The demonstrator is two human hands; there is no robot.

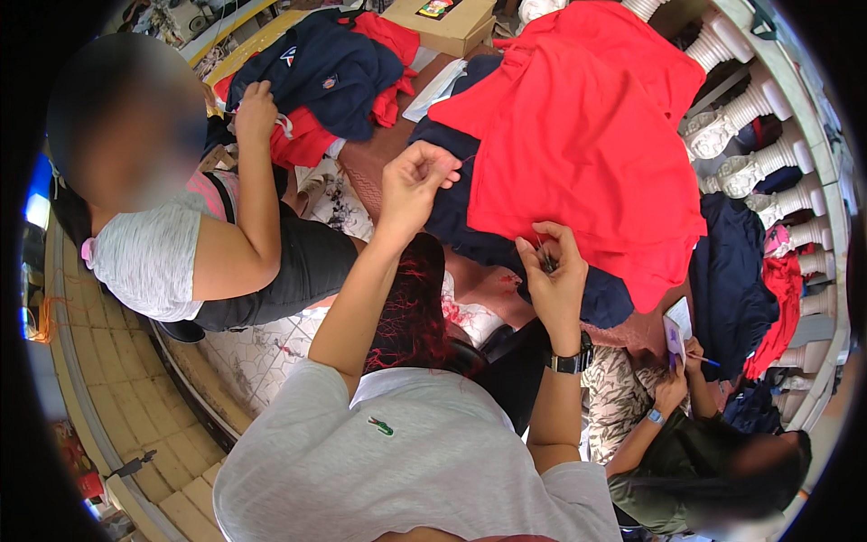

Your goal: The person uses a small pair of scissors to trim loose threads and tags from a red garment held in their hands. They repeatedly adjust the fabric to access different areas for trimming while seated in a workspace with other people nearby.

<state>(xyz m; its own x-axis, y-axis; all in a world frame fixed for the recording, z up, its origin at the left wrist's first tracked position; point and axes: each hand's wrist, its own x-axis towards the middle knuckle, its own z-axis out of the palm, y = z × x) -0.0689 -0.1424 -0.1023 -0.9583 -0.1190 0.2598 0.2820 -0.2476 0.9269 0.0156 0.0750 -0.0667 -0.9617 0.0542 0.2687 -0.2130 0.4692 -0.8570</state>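
A red garment [587,135] lies spread over a pile of navy cloth [452,203] in front of me. Beside its left edge my left hand [420,183] is raised, thumb and fingertips pinched together. Whatever sits in that pinch is too small to name. At the garment's near edge my right hand [555,285] curls its fingers round a small dark metal tool [547,262], which looks like thread snips and is mostly hidden in the palm. Many loose red threads [406,307] cling to the dark cloth over my leg.
On my left a co-worker [172,253] handles navy and red garments [330,72]. Another person [695,461] at lower right holds a pen and a small pad [675,332]. White balusters [741,172] line the right side, with garments beside them. A cardboard box [442,25] stands at the back.
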